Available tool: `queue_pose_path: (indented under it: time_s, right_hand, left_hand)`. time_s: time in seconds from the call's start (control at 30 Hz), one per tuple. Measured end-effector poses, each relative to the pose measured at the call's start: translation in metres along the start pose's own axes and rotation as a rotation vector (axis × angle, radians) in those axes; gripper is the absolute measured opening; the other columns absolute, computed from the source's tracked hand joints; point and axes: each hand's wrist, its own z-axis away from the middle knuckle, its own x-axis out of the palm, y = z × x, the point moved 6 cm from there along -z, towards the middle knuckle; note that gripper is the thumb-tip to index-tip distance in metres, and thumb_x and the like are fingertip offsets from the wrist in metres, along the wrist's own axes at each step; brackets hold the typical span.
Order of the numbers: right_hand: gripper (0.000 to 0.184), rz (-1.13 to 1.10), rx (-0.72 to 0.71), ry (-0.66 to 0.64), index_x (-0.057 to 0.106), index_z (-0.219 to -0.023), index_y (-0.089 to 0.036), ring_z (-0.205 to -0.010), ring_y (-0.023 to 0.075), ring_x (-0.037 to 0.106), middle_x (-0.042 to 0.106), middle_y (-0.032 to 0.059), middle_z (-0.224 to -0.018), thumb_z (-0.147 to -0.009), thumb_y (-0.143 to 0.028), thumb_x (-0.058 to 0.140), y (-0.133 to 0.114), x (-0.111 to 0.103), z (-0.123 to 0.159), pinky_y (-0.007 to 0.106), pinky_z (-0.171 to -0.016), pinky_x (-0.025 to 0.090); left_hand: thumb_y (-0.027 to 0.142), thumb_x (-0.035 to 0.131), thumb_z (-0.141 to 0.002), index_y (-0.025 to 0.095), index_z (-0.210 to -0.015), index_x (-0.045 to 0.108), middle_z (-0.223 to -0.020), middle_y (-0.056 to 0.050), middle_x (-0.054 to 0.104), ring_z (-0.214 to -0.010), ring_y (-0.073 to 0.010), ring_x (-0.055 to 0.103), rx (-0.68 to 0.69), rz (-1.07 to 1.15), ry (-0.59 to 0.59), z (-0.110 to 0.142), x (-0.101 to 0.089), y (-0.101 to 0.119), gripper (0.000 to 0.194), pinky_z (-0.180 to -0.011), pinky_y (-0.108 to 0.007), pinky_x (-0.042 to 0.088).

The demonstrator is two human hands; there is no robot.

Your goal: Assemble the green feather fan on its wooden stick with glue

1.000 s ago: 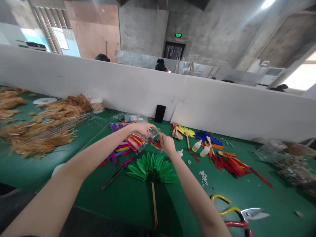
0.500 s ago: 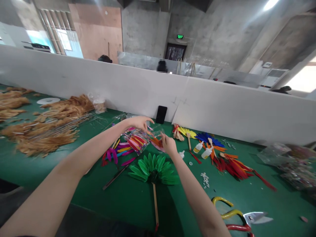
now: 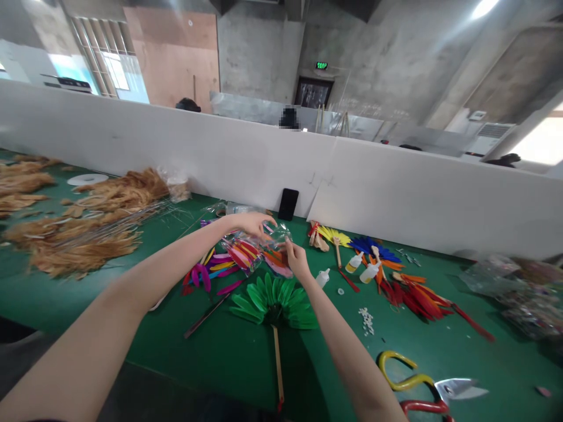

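Note:
My left hand (image 3: pixel 255 225) reaches over a clear plastic bag (image 3: pixel 282 232), its fingers bent down onto the film. From the other side my right hand (image 3: pixel 296 258) pinches the edge of the same bag, thumb and forefinger together. Orange and pink feathers (image 3: pixel 276 264) show through the plastic beneath both hands. Just left lies another clear packet of red and yellow feathers (image 3: pixel 243 253), with loose purple and blue feathers (image 3: pixel 215 268) beside it. Nearer me, a fan of green feathers (image 3: pixel 277 302) on a wooden handle lies flat and is touched by neither hand.
To the right are glue bottles (image 3: pixel 368 272), yellow and blue feather fans (image 3: pixel 373 247), red feathers (image 3: pixel 416 296), white beads (image 3: pixel 366 321) and large shears (image 3: pixel 457 388). A phone (image 3: pixel 288 203) leans on the white partition (image 3: pixel 246 155). Tan fibre bundles (image 3: pixel 88 234) cover the left side.
The bag's clear film now stands more spread between my hands. My left hand's fingers have bent lower over it, and my right hand has shifted slightly left.

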Motion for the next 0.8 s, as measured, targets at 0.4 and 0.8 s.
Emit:
queue_pose_path:
  time_s: [0.4, 0.8]
  right_hand:
    - [0.054, 0.065, 0.010, 0.001, 0.067, -0.082, -0.017, -0.069, 0.0190, 0.065, 0.070, 0.0058, -0.073, -0.090, -0.053, 0.027, -0.001, 0.002, -0.005, 0.026, -0.064, 0.045]
    - [0.049, 0.136, -0.001, -0.017, 0.066, -0.081, -0.018, -0.067, 0.0189, 0.064, 0.070, 0.0058, -0.071, -0.091, -0.049, 0.029, -0.007, -0.001, -0.007, 0.026, -0.065, 0.043]
  left_hand:
    - [0.025, 0.072, -0.052, 0.015, -0.119, 0.053, -0.071, 0.000, 0.064, -0.060, -0.0138, 0.051, -0.006, -0.047, -0.078, -0.004, 0.012, -0.006, 0.070, -0.052, -0.022, 0.035]
    - [0.012, 0.060, -0.059, 0.015, -0.114, 0.060, -0.068, -0.001, 0.069, -0.058, -0.0146, 0.058, 0.049, 0.029, -0.069, -0.005, 0.010, -0.012, 0.056, -0.055, -0.022, 0.040]
